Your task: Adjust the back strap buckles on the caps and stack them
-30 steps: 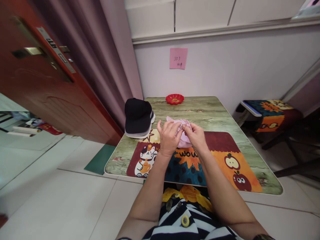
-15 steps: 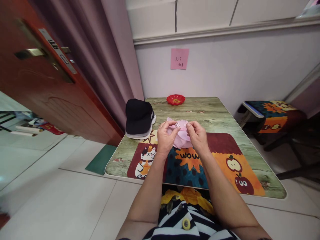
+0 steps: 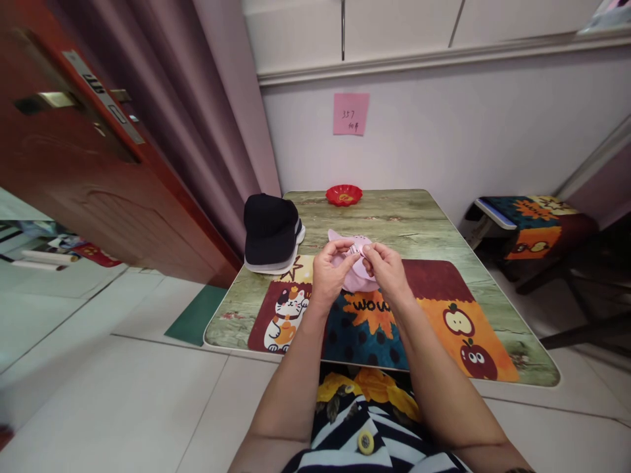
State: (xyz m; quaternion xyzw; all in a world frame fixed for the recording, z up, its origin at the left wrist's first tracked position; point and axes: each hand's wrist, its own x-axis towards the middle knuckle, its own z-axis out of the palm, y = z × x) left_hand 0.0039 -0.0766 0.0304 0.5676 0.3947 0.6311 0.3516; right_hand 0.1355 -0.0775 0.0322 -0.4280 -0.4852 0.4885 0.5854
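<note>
A pink cap [image 3: 359,282] lies at the middle of the table, over the top edge of the printed mat [image 3: 365,348]. My left hand [image 3: 329,274] is closed, thumb and fingers pinching a small shiny buckle [image 3: 353,249] on the cap's strap. Right beside it, my right hand [image 3: 388,268] pinches the pink strap near the buckle, its fingertips almost touching the left ones. The fingers partly hide the strap, so I cannot tell how it runs through the buckle. To the left sits a stack of caps with a black cap [image 3: 270,226] on top and paler ones beneath.
A red scalloped dish [image 3: 344,195] stands at the table's far edge, below a pink note [image 3: 351,113] on the wall. On the left is a brown door [image 3: 128,197] beside a purple curtain [image 3: 217,98]. A covered stool [image 3: 535,226] stands to the right.
My right hand has shifted left toward the buckle, and its fingers have curled in. My left hand keeps its pinch. The view has shifted slightly.
</note>
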